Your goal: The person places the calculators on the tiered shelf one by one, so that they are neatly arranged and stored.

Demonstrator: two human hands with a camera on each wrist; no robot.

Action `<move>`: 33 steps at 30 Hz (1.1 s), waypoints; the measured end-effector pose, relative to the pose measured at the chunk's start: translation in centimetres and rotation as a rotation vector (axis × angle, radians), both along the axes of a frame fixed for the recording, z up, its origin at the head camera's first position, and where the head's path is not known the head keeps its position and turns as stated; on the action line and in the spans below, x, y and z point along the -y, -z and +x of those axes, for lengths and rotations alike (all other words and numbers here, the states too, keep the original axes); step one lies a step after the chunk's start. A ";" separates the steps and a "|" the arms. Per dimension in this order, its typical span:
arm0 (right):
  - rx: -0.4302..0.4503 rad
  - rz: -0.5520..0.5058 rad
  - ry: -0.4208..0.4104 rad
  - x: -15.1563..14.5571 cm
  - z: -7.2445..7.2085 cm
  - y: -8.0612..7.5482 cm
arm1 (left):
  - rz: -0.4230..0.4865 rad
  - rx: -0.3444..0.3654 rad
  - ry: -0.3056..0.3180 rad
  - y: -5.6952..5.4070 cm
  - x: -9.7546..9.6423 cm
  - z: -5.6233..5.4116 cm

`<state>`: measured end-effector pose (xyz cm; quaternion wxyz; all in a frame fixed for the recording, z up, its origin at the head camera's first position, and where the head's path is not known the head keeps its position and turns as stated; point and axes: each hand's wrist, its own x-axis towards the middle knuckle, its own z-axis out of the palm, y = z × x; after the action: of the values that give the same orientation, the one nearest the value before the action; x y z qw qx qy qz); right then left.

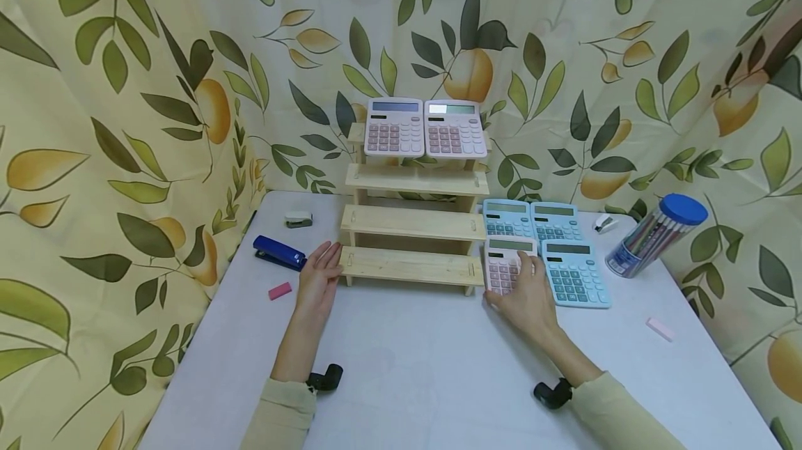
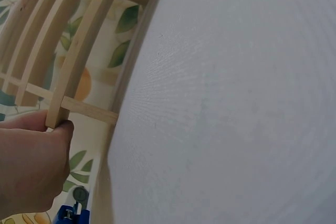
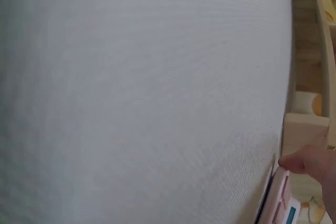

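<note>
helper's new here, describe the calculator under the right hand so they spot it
Find the stepped wooden rack. Right of its lowest tier, the right hand holds the pink calculator. Pink keys distinguish it from three blue calculators beside and behind.

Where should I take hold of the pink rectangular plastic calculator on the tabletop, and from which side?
Likely best to take the flat pink calculator by its near short edge, the right grip reaching in from the near side. That edge faces bare white tabletop; light-blue plastic calculators sit close along its far and right edges.
</note>
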<state>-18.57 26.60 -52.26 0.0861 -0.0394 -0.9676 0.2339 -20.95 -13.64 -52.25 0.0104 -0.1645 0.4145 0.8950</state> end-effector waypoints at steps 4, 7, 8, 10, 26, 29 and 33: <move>-0.010 -0.007 0.001 0.0 0.1 0.0 | 0.005 -0.004 -0.002 0.0 0.0 0.1; -0.011 -0.008 0.002 0.0 0.1 0.0 | 0.011 -0.004 -0.002 0.1 0.0 0.1; -0.011 -0.009 0.003 0.0 0.1 0.0 | 0.012 -0.004 -0.002 0.1 0.0 0.1; -0.010 -0.010 0.003 0.0 0.2 0.0 | 0.014 -0.004 -0.001 0.1 0.0 0.2; -0.065 -0.059 -0.003 -1.2 1.1 -3.1 | 0.014 -0.006 -0.009 0.0 0.0 0.2; -0.109 -0.052 -0.002 -1.4 1.2 -4.6 | 0.010 -0.006 -0.009 0.0 0.0 0.1; -0.184 -0.042 -0.004 -1.4 1.5 -6.8 | 0.008 -0.011 -0.005 -0.1 0.0 0.0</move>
<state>-17.06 28.03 -45.51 0.1732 -0.0179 -0.9507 0.2567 -20.90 -13.68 -52.16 0.0068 -0.1607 0.4103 0.8976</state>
